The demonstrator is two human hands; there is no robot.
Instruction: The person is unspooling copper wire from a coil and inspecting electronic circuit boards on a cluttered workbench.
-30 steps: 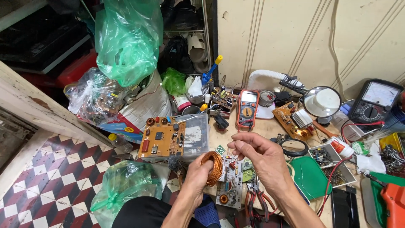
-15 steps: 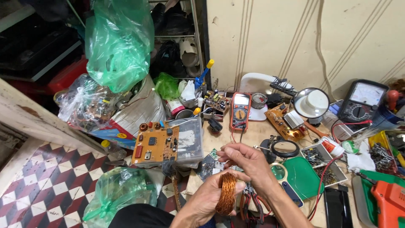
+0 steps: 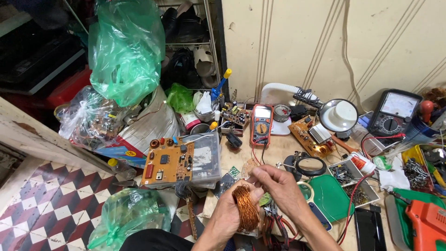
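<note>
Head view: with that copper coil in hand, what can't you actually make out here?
- Copper wire coil: its near side is covered by the left hand.
- The wire end at the right hand: too thin to see; fingertips pinch over it.
- Pliers: partly under the right forearm.
- Orange drill: cut off by the frame's right and bottom edges.
- Green bag: contents not visible through the plastic.

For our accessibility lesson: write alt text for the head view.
A left hand holds a round coil of copper wire while the right hand pinches its strand, above a cluttered wooden workbench with an orange circuit board and orange multimeter.
</note>
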